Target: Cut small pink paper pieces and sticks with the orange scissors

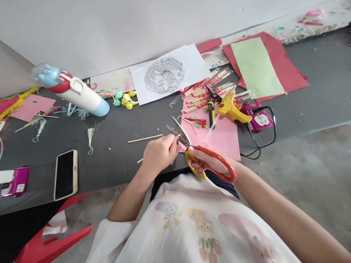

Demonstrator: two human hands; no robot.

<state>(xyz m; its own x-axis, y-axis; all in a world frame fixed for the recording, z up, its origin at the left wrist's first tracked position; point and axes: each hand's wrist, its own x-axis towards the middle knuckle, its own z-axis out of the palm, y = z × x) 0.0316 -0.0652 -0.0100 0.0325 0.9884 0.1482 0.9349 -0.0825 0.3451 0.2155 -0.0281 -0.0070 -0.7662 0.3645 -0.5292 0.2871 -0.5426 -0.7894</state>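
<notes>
My right hand (205,162) grips orange-and-yellow handled scissors (192,147), their blades apart and pointing up-left. My left hand (159,153) pinches a thin wooden stick (177,137) between thumb and fingers, its tip between the blades. Both hands hover over the near edge of the dark grey table (120,125), just beside a pink paper sheet (221,135).
A yellow glue gun (232,107), small black cutters (211,106) and red-and-wood sticks (205,90) lie beyond the pink sheet. A dragon drawing (166,74), a toppled white bottle (76,91), a phone (65,174) and loose sticks (145,138) lie left. Red and green paper (258,67) is far right.
</notes>
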